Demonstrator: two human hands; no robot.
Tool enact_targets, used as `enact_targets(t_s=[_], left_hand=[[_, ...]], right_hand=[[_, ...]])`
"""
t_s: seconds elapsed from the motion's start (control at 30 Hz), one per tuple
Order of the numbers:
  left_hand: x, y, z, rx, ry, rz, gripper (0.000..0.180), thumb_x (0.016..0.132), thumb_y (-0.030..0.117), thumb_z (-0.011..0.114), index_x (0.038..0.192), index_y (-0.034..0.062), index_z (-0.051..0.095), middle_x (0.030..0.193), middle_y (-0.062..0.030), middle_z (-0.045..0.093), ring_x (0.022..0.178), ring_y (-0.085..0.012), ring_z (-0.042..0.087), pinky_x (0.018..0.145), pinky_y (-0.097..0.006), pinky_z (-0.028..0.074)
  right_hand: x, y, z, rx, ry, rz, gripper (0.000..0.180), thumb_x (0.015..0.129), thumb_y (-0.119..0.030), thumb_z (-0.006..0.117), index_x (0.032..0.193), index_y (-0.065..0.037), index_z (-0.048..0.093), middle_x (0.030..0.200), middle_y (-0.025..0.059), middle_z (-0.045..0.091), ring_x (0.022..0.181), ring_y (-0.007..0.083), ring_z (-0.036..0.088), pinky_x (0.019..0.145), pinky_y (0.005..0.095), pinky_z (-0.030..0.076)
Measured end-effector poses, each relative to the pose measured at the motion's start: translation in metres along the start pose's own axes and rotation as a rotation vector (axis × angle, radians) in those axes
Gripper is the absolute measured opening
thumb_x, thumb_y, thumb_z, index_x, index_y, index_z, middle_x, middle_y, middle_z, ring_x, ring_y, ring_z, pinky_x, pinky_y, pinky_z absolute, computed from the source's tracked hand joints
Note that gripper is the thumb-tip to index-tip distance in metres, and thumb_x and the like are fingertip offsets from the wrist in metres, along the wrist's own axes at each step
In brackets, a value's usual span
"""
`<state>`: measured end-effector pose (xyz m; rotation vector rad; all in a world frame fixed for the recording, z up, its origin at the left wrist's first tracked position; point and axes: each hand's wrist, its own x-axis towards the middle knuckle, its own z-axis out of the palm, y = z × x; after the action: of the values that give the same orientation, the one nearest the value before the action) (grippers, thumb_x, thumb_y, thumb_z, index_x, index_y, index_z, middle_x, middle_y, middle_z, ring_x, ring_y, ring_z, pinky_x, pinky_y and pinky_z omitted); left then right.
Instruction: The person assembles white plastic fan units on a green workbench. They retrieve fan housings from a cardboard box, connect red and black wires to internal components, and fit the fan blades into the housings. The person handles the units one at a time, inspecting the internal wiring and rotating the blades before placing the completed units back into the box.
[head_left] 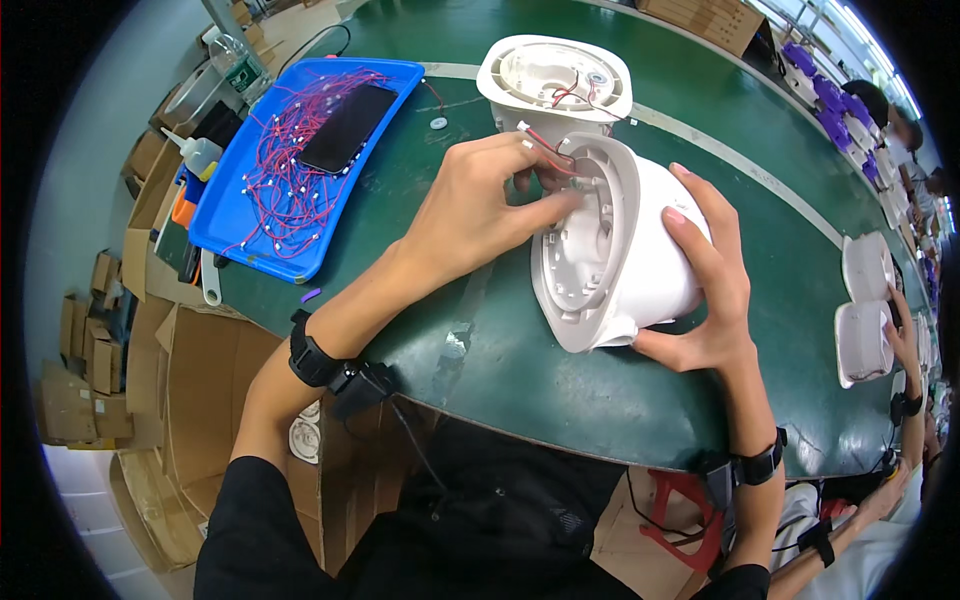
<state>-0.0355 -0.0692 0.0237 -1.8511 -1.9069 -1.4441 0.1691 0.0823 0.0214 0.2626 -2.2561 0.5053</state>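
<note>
A white plastic housing [655,235] is tipped on its side above the table, its open, ribbed end facing left. My right hand [705,270] grips its outer wall, fingers over the top and thumb under the lower edge. At the open end, my left hand [490,190] is closed on a thin red-and-black wire [545,148], thumb reaching inside the rim. The wire's white connector sticks up beyond the fingers; the left fingertips are partly hidden and blurred. Behind stands a second white housing [555,85], open side up, with red and black wires lying in it.
A blue tray [215,215] at left holds many tangled red wires and a black phone [348,128]. A small wired disc [438,123] lies beside it. Cardboard boxes [215,375] stand lower left. At right, another person's hand [903,335] touches white housings [863,340].
</note>
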Motion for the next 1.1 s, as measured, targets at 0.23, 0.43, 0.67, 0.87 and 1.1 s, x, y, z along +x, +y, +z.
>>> enact_targets(t_s=[0.23,0.43,0.67,0.87,1.1], left_hand=[[-0.002,0.002,0.005,0.059,0.049,0.081,0.018,0.078,0.007,0.077,0.093,-0.0003,0.072,0.085,-0.0098,0.071,0.058,-0.0124,0.058,0.05,-0.025,0.043],[-0.003,0.0,0.008,0.13,0.077,0.17,0.015,0.079,0.003,0.074,0.093,-0.0014,0.07,0.086,-0.0129,0.07,0.066,-0.0204,0.064,0.052,-0.029,0.046],[-0.002,0.005,0.01,0.217,0.074,0.206,0.015,0.079,0.003,0.074,0.092,-0.0019,0.069,0.086,-0.0139,0.07,0.07,-0.0203,0.065,0.057,-0.028,0.049],[0.001,0.006,0.0,-0.049,-0.055,-0.094,0.02,0.08,0.009,0.076,0.097,-0.0002,0.072,0.094,-0.0098,0.072,0.073,-0.0113,0.064,0.059,-0.023,0.047],[-0.001,0.003,0.0,-0.162,-0.068,-0.222,0.019,0.084,0.011,0.074,0.1,0.0018,0.073,0.099,-0.0062,0.072,0.082,-0.0096,0.063,0.063,-0.022,0.047]], right_hand=[[0.0,0.001,0.001,-0.004,0.009,0.005,0.086,0.053,-0.029,0.087,0.131,-0.009,0.056,0.137,0.0304,0.046,0.123,0.046,0.048,0.102,0.052,0.038],[0.001,-0.001,-0.002,0.004,-0.005,0.009,0.086,0.053,-0.029,0.087,0.131,-0.009,0.056,0.137,0.0303,0.046,0.124,0.0458,0.048,0.102,0.052,0.038],[0.002,-0.001,-0.005,-0.008,0.0,0.004,0.086,0.053,-0.028,0.086,0.131,-0.008,0.056,0.137,0.03,0.046,0.124,0.0455,0.047,0.102,0.0517,0.038],[0.002,-0.003,-0.008,0.019,0.001,0.026,0.087,0.053,-0.028,0.086,0.132,-0.008,0.056,0.137,0.0297,0.047,0.123,0.0452,0.048,0.102,0.0513,0.038],[0.003,-0.003,-0.01,0.016,0.004,0.021,0.086,0.053,-0.029,0.086,0.132,-0.009,0.057,0.136,0.0291,0.047,0.123,0.0444,0.048,0.102,0.0506,0.038]])
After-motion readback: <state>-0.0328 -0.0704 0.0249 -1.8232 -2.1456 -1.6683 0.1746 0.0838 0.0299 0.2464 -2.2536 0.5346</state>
